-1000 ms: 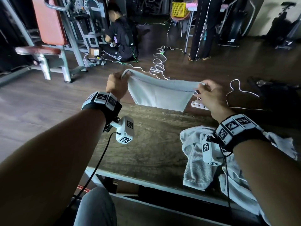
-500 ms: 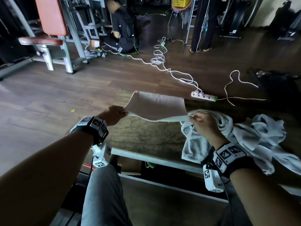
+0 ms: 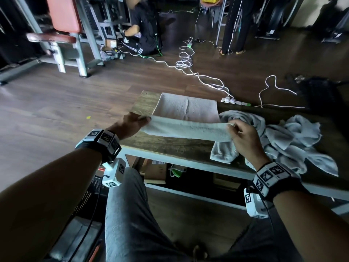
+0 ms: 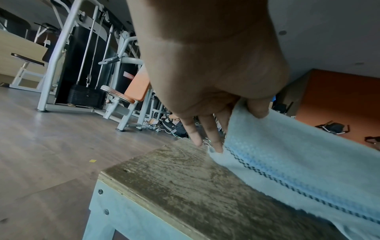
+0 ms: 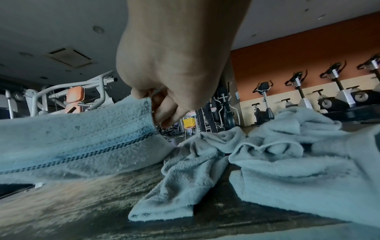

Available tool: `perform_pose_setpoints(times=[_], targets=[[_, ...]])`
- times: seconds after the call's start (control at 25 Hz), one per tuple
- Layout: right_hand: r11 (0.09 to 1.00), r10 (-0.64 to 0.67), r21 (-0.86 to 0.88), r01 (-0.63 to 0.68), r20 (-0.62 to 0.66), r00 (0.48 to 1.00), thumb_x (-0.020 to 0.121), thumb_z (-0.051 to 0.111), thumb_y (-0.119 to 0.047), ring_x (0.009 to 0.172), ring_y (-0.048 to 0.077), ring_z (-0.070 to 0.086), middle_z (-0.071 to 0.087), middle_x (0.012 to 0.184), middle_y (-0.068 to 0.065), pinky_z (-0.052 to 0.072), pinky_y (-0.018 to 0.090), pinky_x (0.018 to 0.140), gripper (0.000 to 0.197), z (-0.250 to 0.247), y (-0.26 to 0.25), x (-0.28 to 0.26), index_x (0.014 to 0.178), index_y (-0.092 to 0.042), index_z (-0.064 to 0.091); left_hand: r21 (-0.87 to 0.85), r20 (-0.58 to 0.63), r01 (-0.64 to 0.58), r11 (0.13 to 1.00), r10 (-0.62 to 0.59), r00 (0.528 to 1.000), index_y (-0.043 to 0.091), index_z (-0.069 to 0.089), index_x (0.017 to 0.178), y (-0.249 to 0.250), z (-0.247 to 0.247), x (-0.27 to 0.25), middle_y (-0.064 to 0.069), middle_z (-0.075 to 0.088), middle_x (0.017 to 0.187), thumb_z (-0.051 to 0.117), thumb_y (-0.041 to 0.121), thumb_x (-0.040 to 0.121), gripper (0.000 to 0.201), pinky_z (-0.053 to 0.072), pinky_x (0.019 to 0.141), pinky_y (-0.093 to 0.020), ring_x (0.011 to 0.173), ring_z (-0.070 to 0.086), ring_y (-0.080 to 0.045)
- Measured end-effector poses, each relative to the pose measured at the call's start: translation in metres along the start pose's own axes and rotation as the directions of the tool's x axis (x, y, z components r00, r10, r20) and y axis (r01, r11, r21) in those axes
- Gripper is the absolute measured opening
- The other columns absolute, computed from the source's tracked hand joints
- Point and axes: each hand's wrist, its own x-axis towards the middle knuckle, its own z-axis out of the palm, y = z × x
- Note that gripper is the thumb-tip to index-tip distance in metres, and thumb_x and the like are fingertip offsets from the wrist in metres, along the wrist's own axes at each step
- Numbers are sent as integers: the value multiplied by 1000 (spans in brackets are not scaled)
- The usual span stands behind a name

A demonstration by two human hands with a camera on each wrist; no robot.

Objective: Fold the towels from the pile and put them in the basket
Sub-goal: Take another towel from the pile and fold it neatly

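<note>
A pale towel [image 3: 187,118] with a dark stitched stripe [image 4: 287,181] lies partly spread on the wooden bench [image 3: 166,146], its far half flat and its near edge lifted. My left hand [image 3: 139,121] pinches the towel's near left corner [image 4: 246,112] between thumb and fingers. My right hand [image 3: 233,127] pinches the near right corner [image 5: 147,101]. A rumpled pile of towels [image 3: 279,140] sits on the bench to the right, under and beside my right wrist [image 5: 277,154]. A dark slatted basket [image 3: 88,197] shows partly at the lower left, behind my left forearm.
White cables and a power strip [image 3: 234,100] lie on the floor beyond the bench. A weight machine with an orange seat [image 3: 62,31] stands at the far left. One person crouches [image 3: 143,31] and another stands [image 3: 234,25] in the background. Boxes [image 3: 158,171] sit under the bench.
The towel hung in the air between my raised hands a second ago. Both hands came down and toward me, laying its far half on the bench while still holding the near edge.
</note>
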Motion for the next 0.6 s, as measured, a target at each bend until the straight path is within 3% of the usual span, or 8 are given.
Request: perform_pose_setpoints(times=[0.12,0.2,0.28,0.4,0.48,0.6], targets=[[1000,4,0,-4,20,1000,99,56,-24,83,27,63,68,87,10,51,36,74,11,-5,-8,-4,94,-20,65,-4,-123,-117,993,115,986,7,56,62,4,4,-14,-3,42,55,55,30,98,43,26,51,-30,50,41,-7],[1000,-1,-4,1,10,1000,99,56,-24,85,25,64,69,90,7,52,39,78,13,-9,-14,-9,95,-18,66,-90,-232,-217,972,192,954,5,67,74,4,7,-22,3,43,54,56,25,98,33,29,47,-22,45,40,3],[1000,1,17,0,-21,1000,99,56,-24,84,14,64,69,89,-3,52,39,78,13,-14,-20,-15,95,-19,66,-92,-280,-272,958,237,930,8,69,84,2,7,-31,2,46,61,54,27,99,29,31,46,-13,48,40,2],[998,-11,59,14,-48,999,99,56,-26,80,3,61,64,82,-23,57,41,78,10,-19,-26,-26,96,-24,66,-54,-300,-310,949,281,912,11,67,91,-3,9,-43,-2,51,66,47,33,102,32,32,48,-15,58,47,-7],[998,-15,54,17,-37,999,99,56,-26,80,4,61,65,84,-20,57,38,79,11,-22,-33,-34,98,-21,67,-52,-294,-289,956,262,919,10,64,87,-7,10,-49,1,49,64,46,34,102,33,32,47,-14,55,46,-6],[1000,10,24,-10,1,1000,100,56,-24,79,4,58,67,91,-4,47,25,74,12,-28,-41,-40,98,-17,66,-117,-252,-274,955,239,938,17,52,64,-7,12,-59,9,41,47,47,25,102,39,30,44,-10,42,41,1]])
